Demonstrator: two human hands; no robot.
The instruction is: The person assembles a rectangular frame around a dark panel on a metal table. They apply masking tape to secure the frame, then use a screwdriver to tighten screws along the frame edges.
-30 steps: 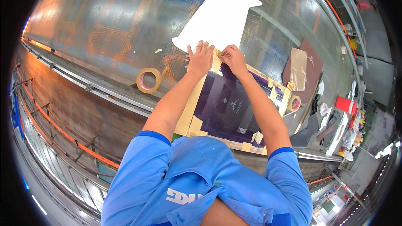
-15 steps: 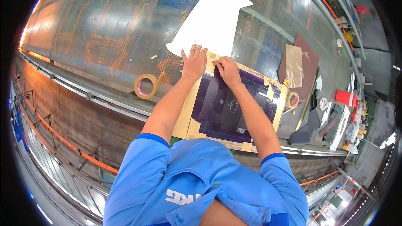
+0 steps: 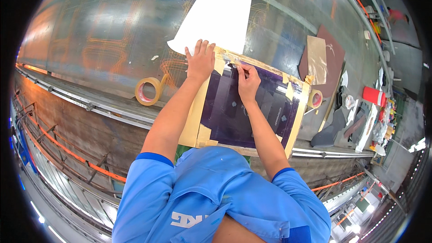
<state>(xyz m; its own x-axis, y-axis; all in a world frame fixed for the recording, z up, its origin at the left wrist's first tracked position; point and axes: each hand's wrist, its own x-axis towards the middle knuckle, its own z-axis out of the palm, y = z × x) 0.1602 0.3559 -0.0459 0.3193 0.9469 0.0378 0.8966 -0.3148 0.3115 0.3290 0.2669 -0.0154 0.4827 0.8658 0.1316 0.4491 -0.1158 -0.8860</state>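
Because its dark sheet seems thin, hold the stiff-looking frame by its edges | left hand: fingers apart | right hand: curled (can't tell if pinching)

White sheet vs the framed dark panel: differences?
Colour: the white sheet is plain white; the framed dark panel is deep purple with pale markings and a tan border.
Outline: the sheet has curved sides and flared corners; the panel is roughly rectangular.
Hands: the left hand is at the sheet's near edge; the right hand is over the panel.
Shared: both lie on the table.
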